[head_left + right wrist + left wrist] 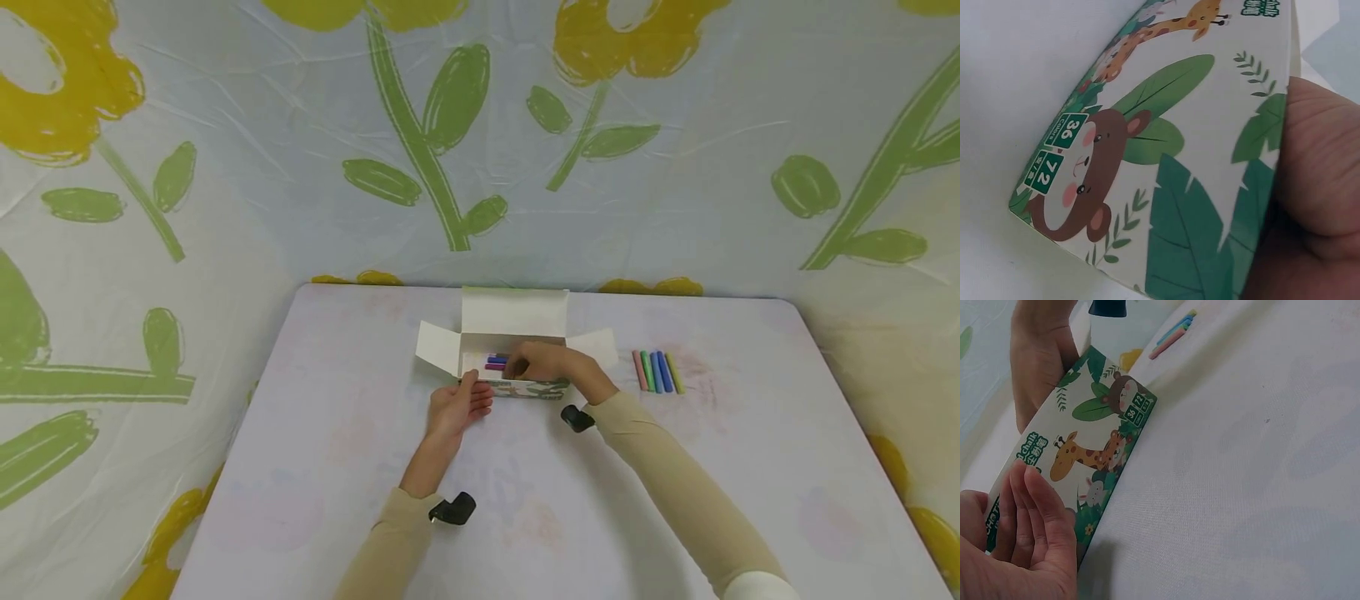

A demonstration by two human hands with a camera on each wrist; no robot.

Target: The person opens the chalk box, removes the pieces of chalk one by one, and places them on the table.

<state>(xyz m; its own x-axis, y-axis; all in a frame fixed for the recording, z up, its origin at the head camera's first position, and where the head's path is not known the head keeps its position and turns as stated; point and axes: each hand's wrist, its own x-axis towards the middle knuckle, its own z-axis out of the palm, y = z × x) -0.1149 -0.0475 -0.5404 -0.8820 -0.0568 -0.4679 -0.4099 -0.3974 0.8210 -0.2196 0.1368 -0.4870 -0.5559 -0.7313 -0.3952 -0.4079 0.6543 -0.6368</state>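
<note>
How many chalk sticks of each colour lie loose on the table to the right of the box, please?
Pink chalk: 1
Green chalk: 1
Blue chalk: 2
Yellow chalk: 1
Total: 5

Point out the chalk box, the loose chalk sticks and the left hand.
chalk box (1094,447), left wrist view, printed front wall.
loose chalk sticks (657,372), head view, middle of the row.
left hand (457,407), head view, back of the hand.
</note>
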